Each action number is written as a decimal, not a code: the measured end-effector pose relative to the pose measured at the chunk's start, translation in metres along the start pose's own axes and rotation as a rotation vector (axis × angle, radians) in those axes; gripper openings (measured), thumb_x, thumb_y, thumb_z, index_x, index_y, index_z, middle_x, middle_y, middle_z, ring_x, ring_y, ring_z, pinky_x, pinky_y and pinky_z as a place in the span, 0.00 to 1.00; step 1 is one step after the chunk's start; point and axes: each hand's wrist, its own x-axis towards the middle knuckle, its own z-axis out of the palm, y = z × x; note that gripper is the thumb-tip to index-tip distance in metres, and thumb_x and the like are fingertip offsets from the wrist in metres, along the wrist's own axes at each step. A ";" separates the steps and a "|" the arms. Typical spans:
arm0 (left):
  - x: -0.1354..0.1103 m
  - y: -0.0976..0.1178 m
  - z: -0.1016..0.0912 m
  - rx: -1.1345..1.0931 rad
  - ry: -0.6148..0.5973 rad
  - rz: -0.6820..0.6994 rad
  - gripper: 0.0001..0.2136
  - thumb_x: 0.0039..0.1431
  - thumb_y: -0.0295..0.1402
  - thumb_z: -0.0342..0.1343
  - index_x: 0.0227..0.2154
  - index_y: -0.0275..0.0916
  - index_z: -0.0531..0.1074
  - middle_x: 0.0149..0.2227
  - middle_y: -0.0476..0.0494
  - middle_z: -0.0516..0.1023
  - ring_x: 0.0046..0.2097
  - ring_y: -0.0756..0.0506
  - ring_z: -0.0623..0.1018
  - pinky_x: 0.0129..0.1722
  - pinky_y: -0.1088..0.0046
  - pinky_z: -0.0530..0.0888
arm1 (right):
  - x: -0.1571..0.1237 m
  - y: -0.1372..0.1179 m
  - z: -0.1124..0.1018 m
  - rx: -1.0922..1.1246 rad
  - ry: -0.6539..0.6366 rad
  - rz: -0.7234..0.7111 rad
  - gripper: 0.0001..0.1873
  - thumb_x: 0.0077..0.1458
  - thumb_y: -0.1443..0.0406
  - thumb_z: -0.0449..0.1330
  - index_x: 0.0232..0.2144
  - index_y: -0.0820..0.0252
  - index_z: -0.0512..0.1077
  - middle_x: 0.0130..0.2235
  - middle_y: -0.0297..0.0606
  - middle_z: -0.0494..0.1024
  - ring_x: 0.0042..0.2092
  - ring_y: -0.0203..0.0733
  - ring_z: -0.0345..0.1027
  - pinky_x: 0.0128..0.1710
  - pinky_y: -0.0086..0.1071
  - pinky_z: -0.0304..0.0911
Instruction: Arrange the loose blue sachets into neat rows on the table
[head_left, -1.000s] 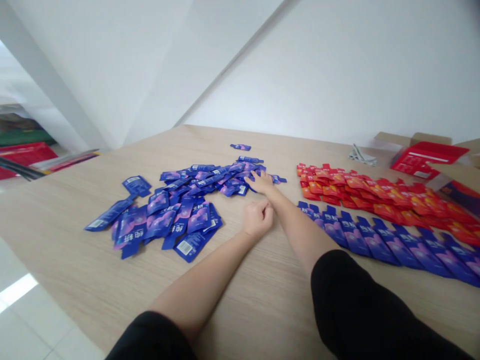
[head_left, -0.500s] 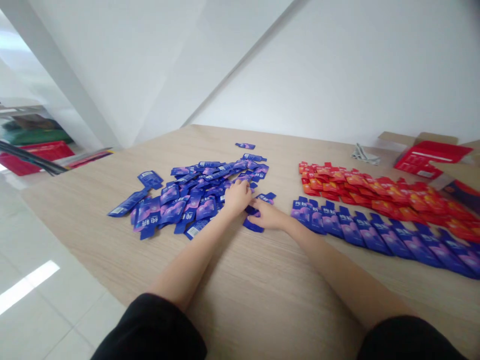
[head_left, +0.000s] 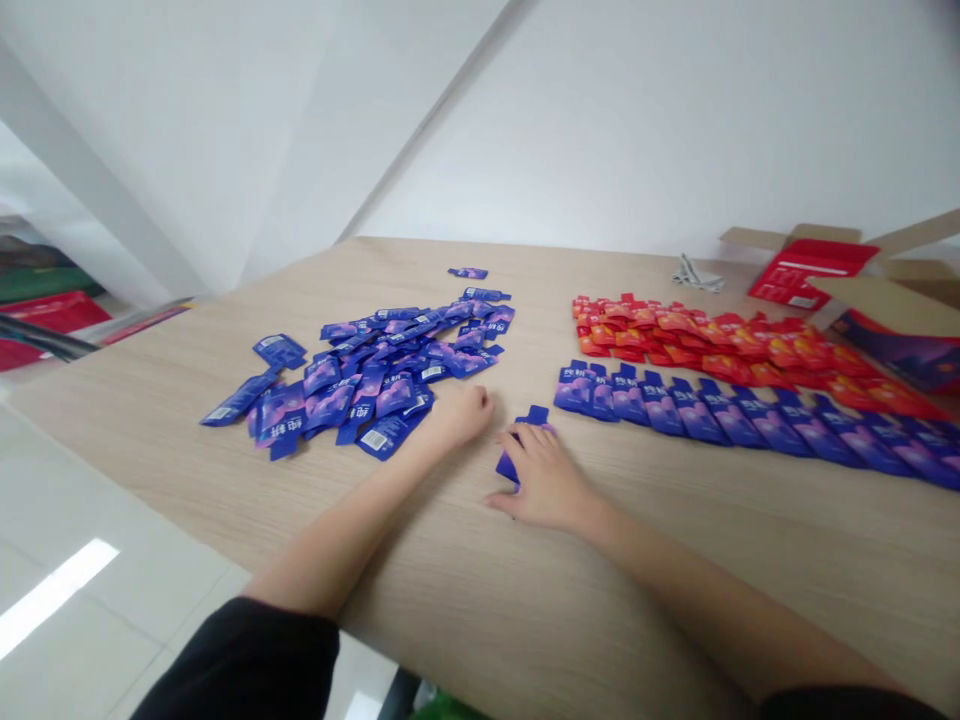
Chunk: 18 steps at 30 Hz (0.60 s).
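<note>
My right hand (head_left: 544,475) lies over a blue-purple sachet (head_left: 508,467) on the table, fingers spread across it and thumb apart on the wood. The sachet's notched tab sticks out beyond my fingers; most of it is covered, so I cannot tell whether another lies beneath. Just to the left, my left hand (head_left: 463,412) is curled closed, with no sachet showing in it. It rests by the near right edge of a loose heap of blue-purple sachets (head_left: 375,390). On the right, an overlapping row of blue-purple sachets (head_left: 701,412) lies with tabs pointing away from me.
Behind the blue row lie overlapping rows of red-orange sachets (head_left: 675,335). An opened red box (head_left: 806,270) and a folded grey-white cloth (head_left: 696,273) are at the back right. One stray sachet (head_left: 468,272) lies beyond the heap. The table's (head_left: 187,480) left edge drops to a tiled floor.
My right hand has drawn the sachet nearer to me, away from the heap. My left hand has come back off the heap and curled closed. The view has shifted slightly.
</note>
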 end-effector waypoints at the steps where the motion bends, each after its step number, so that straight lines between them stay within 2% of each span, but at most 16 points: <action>1: -0.002 0.001 0.000 -0.009 0.001 -0.002 0.14 0.62 0.36 0.45 0.33 0.38 0.76 0.37 0.35 0.80 0.41 0.39 0.80 0.39 0.67 0.73 | -0.002 -0.003 -0.001 -0.034 -0.026 -0.011 0.28 0.48 0.57 0.67 0.48 0.66 0.69 0.49 0.52 0.70 0.51 0.57 0.63 0.52 0.51 0.63; 4: -0.007 0.007 -0.001 -0.032 0.008 0.011 0.14 0.62 0.35 0.45 0.33 0.39 0.75 0.35 0.36 0.80 0.38 0.40 0.80 0.37 0.69 0.71 | -0.014 -0.011 -0.006 -0.082 -0.082 -0.080 0.13 0.53 0.66 0.61 0.42 0.65 0.71 0.43 0.48 0.73 0.46 0.52 0.68 0.47 0.43 0.69; 6: -0.010 0.015 0.000 -0.081 0.005 0.041 0.14 0.62 0.35 0.44 0.31 0.39 0.75 0.34 0.38 0.80 0.37 0.42 0.79 0.37 0.69 0.70 | -0.030 -0.012 -0.008 -0.078 -0.078 -0.154 0.09 0.54 0.67 0.59 0.39 0.64 0.72 0.43 0.47 0.75 0.43 0.48 0.70 0.43 0.39 0.71; 8: -0.014 0.025 0.005 -0.220 -0.052 0.068 0.15 0.63 0.36 0.44 0.30 0.38 0.75 0.33 0.39 0.80 0.35 0.43 0.78 0.36 0.70 0.70 | -0.048 -0.010 -0.011 -0.073 0.006 -0.278 0.10 0.57 0.68 0.57 0.40 0.65 0.72 0.46 0.48 0.75 0.41 0.46 0.72 0.41 0.36 0.73; 10: -0.019 0.037 0.011 -0.368 -0.164 0.086 0.20 0.65 0.39 0.40 0.30 0.37 0.75 0.28 0.41 0.79 0.31 0.44 0.77 0.33 0.71 0.70 | -0.065 -0.002 -0.015 -0.070 0.129 -0.403 0.11 0.61 0.68 0.54 0.44 0.68 0.72 0.47 0.50 0.76 0.43 0.46 0.74 0.43 0.36 0.73; 13: -0.027 0.051 0.015 -0.505 -0.297 0.140 0.26 0.67 0.46 0.36 0.32 0.36 0.77 0.26 0.44 0.78 0.28 0.46 0.76 0.32 0.72 0.70 | -0.084 0.014 -0.026 -0.057 0.255 -0.462 0.14 0.65 0.70 0.51 0.49 0.68 0.71 0.47 0.49 0.77 0.49 0.45 0.73 0.50 0.36 0.71; 15: -0.033 0.056 0.008 -0.657 -0.349 0.266 0.23 0.66 0.47 0.41 0.39 0.38 0.77 0.36 0.42 0.81 0.37 0.45 0.78 0.38 0.71 0.72 | -0.092 0.025 -0.039 -0.015 0.329 -0.401 0.16 0.66 0.70 0.51 0.52 0.65 0.70 0.48 0.46 0.77 0.51 0.44 0.72 0.52 0.35 0.71; 17: -0.038 0.060 -0.004 -0.848 -0.462 0.464 0.19 0.62 0.45 0.52 0.50 0.43 0.75 0.51 0.41 0.77 0.49 0.43 0.76 0.46 0.69 0.72 | -0.097 0.031 -0.056 0.057 0.416 -0.286 0.16 0.65 0.70 0.51 0.52 0.60 0.70 0.48 0.43 0.78 0.50 0.42 0.72 0.51 0.34 0.71; 18: -0.041 0.062 -0.010 -0.914 -0.540 0.559 0.20 0.58 0.43 0.57 0.53 0.46 0.73 0.56 0.42 0.74 0.53 0.42 0.74 0.49 0.67 0.71 | -0.099 0.033 -0.066 0.098 0.454 -0.224 0.15 0.65 0.71 0.51 0.51 0.57 0.71 0.46 0.41 0.78 0.49 0.41 0.73 0.50 0.34 0.72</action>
